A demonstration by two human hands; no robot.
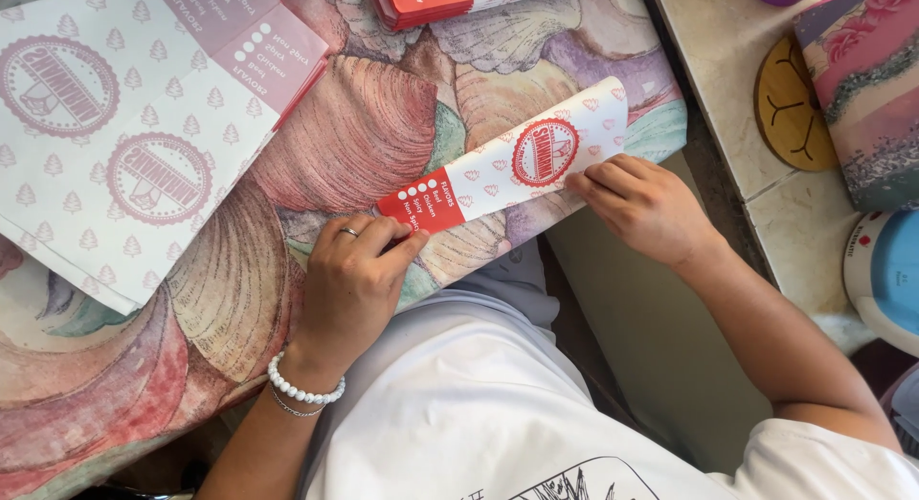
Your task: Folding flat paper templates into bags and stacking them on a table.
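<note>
Shell-patterned cloth under creased paper sleeve

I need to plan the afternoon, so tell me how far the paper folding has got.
Done: a few red-edged pieces lie piled at the top. In hand: the left hand pins the red end of one printed sleeve while the right hand presses its other side. Left: the flat sheets stacked on the left.
</note>
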